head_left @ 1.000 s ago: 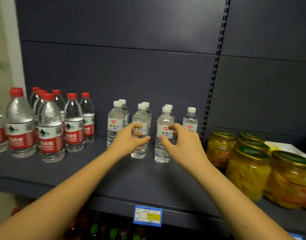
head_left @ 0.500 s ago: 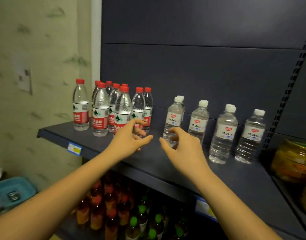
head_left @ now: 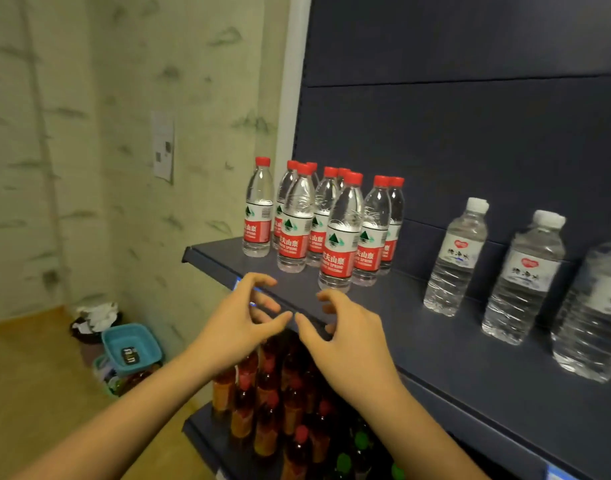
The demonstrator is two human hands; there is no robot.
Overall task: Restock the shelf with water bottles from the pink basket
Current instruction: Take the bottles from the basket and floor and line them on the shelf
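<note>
At frame centre, the left hand (head_left: 238,323) and right hand (head_left: 345,341) hover empty, fingers loosely curled, before the shelf (head_left: 453,358) below the red-capped bottles (head_left: 335,237).

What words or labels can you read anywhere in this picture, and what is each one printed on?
"农夫山泉": red labels of the red-capped bottles; the first character is partly cut off.
"SPRING": small white print on the same red labels.
"纯净水": white labels of the white-capped bottles, somewhat blurred.
Red heart logo above it: lettering too small to read.
Wall notice: too blurred to read.
Blue shelf-edge price tag: too blurred to read.
</note>
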